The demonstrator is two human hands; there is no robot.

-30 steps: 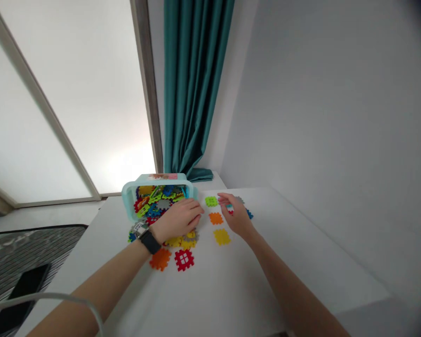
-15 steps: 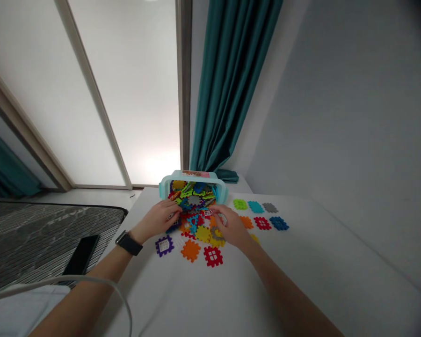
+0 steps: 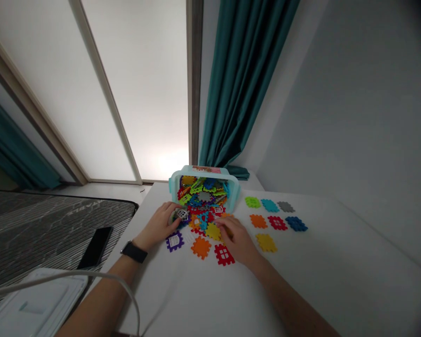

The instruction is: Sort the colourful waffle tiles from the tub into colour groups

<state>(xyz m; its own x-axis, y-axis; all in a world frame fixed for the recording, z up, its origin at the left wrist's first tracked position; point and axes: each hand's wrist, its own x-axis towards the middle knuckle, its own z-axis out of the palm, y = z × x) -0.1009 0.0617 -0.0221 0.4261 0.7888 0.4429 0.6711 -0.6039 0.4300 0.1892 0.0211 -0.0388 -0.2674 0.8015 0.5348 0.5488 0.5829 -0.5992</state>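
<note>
A pale turquoise plastic tub (image 3: 204, 172) lies on its side, full of colourful waffle-shaped interlocking pieces, with more spilled in a heap (image 3: 203, 217) in front of its mouth. My left hand (image 3: 157, 225) grips a piece with a white grid window (image 3: 181, 214) at the heap's left edge. My right hand (image 3: 237, 241) rests at the heap's right side, fingertips by a yellow piece (image 3: 213, 231). Whatever is under those fingers is hidden. Separate pieces lie apart: green (image 3: 252, 202), teal, grey, orange, red, blue and yellow to the right, and purple, orange and red nearer me.
A white table (image 3: 319, 262) carries everything, with its left edge beside a grey striped mat (image 3: 56, 224). A black phone (image 3: 96, 248) lies on the mat. A white cable (image 3: 101, 274) crosses my left forearm, which wears a black watch (image 3: 133, 252). A teal curtain (image 3: 243, 93) hangs behind.
The view has swung so everything sits further right. My right hand has moved from the laid-out row to the heap. The yellow piece it covered shows again. My left hand has shifted left, holding a piece.
</note>
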